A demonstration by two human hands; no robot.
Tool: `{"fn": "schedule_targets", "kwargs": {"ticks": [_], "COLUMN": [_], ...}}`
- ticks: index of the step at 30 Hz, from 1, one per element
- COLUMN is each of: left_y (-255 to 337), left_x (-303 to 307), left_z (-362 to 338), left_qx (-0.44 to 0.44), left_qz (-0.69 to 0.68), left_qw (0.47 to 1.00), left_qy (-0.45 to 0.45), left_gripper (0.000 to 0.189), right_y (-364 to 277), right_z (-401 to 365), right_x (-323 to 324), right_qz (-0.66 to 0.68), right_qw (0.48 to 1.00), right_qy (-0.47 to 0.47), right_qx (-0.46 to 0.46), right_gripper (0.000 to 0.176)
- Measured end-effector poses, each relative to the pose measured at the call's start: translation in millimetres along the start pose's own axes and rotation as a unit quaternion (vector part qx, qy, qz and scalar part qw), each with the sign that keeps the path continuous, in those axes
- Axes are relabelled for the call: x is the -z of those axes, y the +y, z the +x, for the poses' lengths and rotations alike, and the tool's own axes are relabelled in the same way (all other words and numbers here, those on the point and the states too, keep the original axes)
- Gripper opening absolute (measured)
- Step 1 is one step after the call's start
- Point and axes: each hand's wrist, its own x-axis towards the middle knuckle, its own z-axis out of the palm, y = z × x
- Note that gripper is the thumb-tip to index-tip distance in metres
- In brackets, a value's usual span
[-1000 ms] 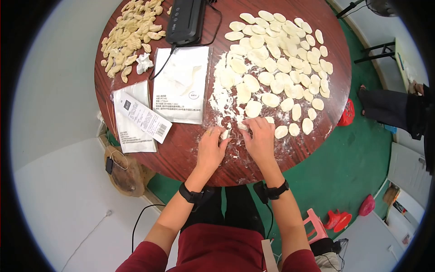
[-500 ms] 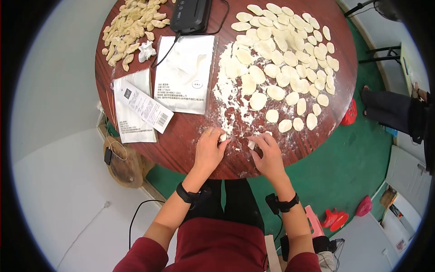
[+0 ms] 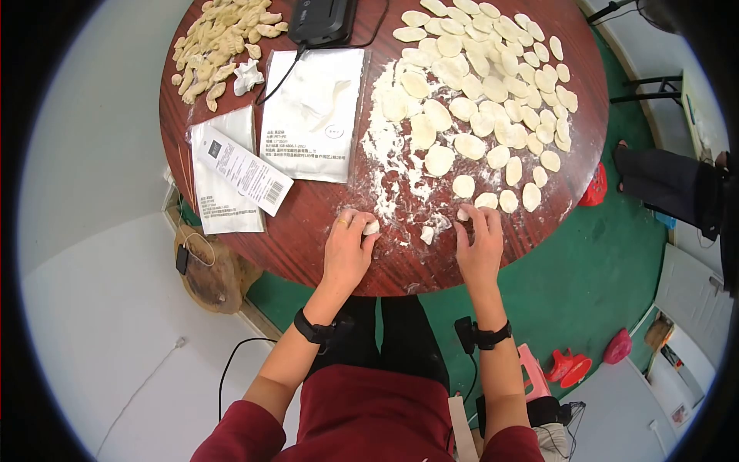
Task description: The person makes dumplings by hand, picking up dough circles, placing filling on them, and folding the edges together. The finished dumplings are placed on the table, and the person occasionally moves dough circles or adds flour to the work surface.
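Note:
On the near part of the round reddish-brown table (image 3: 308, 258), my left hand (image 3: 350, 248) pinches a small white dough piece (image 3: 371, 228) between thumb and fingers. To its right, my right hand (image 3: 480, 240) has its fingers closed on another small dough piece (image 3: 463, 215). One loose dough piece (image 3: 427, 235) lies on the table between my hands. White flour (image 3: 385, 173) is scattered beyond them. Many flat oval dough wrappers (image 3: 439, 160) cover the far right of the table, some overlapping.
Packets of white bags (image 3: 312, 158) and a labelled strip (image 3: 245, 175) lie at the left. Behind them are a black device (image 3: 322, 21) with a cable and a pile of shaped dough (image 3: 212, 50). Another person's dark-trousered legs (image 3: 658, 177) show at the right.
My right hand has moved right, away from the loose dough piece, which now lies uncovered. My left hand has shifted slightly left, and the view has tilted a little.

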Motion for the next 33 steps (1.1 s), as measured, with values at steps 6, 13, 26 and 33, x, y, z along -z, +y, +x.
{"fn": "schedule_targets", "kwargs": {"ticks": [6,13,26,33], "left_y": [9,13,9,12], "left_x": [-2,-20,-15,-13], "left_z": [5,7,3,2], "left_qx": [0.042,0.011,0.059,-0.005], "left_qz": [-0.076,-0.110,-0.055,-0.078], "left_qw": [0.996,0.993,0.996,0.997], "left_qy": [0.023,0.044,0.044,-0.001], "left_gripper": [0.025,0.012,0.015,0.026], "right_y": [-19,-21,-29,-18], "right_z": [-6,-12,-11,-21], "right_x": [-6,-18,-10,-29], "right_qz": [0.057,0.084,0.091,0.122], "right_qw": [0.994,0.988,0.991,0.986], "right_qy": [-0.073,-0.110,-0.092,-0.103], "right_qx": [0.065,0.065,0.030,-0.043], "right_gripper": [0.041,0.038,0.035,0.029]}}
